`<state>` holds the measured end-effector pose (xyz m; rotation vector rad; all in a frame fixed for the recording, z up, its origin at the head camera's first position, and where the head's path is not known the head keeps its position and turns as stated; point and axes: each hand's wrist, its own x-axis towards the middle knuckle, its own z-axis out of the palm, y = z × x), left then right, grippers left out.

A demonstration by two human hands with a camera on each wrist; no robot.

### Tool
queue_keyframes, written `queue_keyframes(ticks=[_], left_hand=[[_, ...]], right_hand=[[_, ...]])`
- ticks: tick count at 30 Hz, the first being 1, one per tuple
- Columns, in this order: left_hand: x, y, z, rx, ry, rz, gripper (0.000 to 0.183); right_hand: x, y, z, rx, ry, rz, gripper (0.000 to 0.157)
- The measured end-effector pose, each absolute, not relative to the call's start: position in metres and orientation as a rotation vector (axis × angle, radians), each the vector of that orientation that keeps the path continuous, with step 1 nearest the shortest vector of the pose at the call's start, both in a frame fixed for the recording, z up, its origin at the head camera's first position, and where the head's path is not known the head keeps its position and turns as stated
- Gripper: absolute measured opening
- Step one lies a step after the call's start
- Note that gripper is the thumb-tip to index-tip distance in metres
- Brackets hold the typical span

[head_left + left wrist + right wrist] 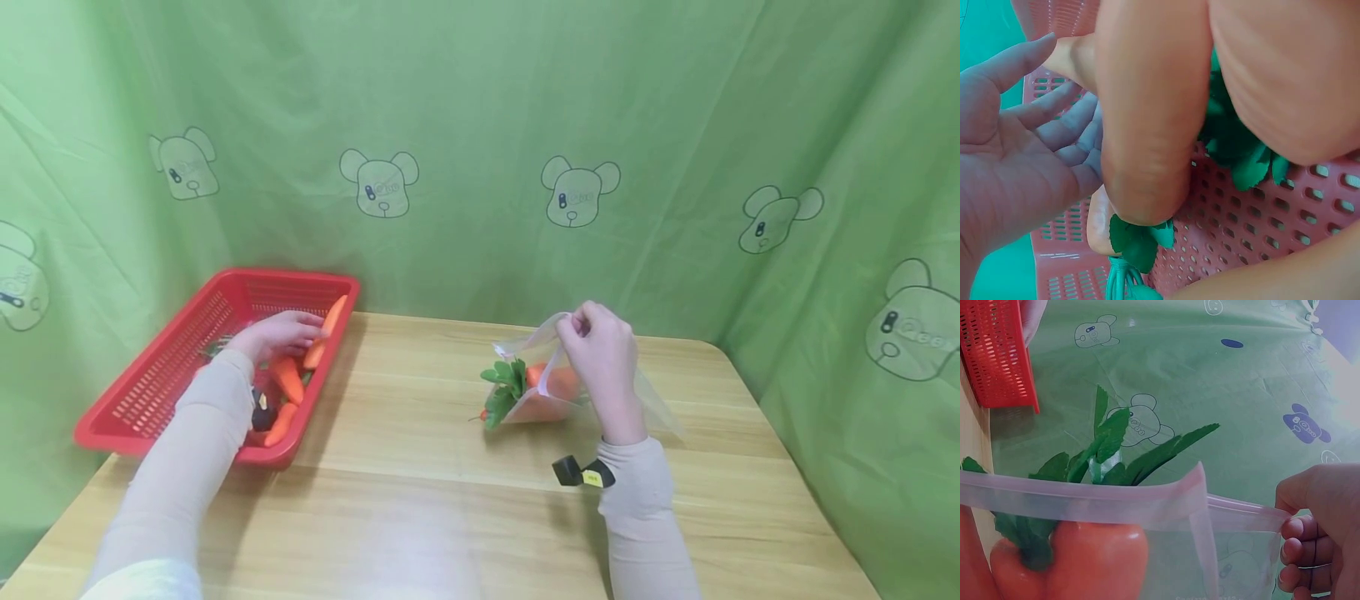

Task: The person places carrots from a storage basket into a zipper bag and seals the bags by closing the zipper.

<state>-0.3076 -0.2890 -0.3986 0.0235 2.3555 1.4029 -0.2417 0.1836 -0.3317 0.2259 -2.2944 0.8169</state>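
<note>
Orange and long, a carrot (pixel 335 317) lies along the right wall of the red perforated plastic basket (pixel 153 390), just beside the nearer left grip (pixel 279 335), fingers relaxed; right of the basket, the right grip (pixel 602 348) pinches a translucent bag (pixel 551 410).

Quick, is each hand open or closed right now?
Left hand: open, beside a carrot in the red basket.
Right hand: closed, pinching the edge of a clear bag.

No lettering reads clearly: bear-head prints (pixel 573 198) on the curtain (pixel 472 83), from nine through twelve to three o'clock, carry blurred script; the label (pixel 593 478) on the black wrist device (pixel 567 471), at five o'clock, and faint print (pixel 1205 597) on the bag (pixel 1104 505), near six in the right wrist view, are illegible
</note>
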Motion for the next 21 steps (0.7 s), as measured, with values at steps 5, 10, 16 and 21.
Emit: queue_keyframes(ticks=[5, 10, 16, 21], left_hand=[[-0.305, -0.286, -0.396, 0.061, 2.406, 1.339, 0.065], [-0.301, -0.284, -0.388, 0.061, 2.459, 1.328, 0.058], [-0.296, -0.285, -0.374, 0.024, 2.472, 1.430, 0.057], [-0.295, -0.286, -0.365, -0.047, 2.431, 1.545, 0.065]], right_hand=[[-0.242, 0.184, -0.332, 0.229, -2.289, 0.811, 0.017], [-0.242, 0.185, -0.332, 0.229, -2.281, 0.811, 0.017], [-0.242, 0.184, -0.331, 0.240, -2.270, 0.815, 0.016], [-0.241, 0.185, -0.331, 0.235, -2.275, 0.822, 0.016]])
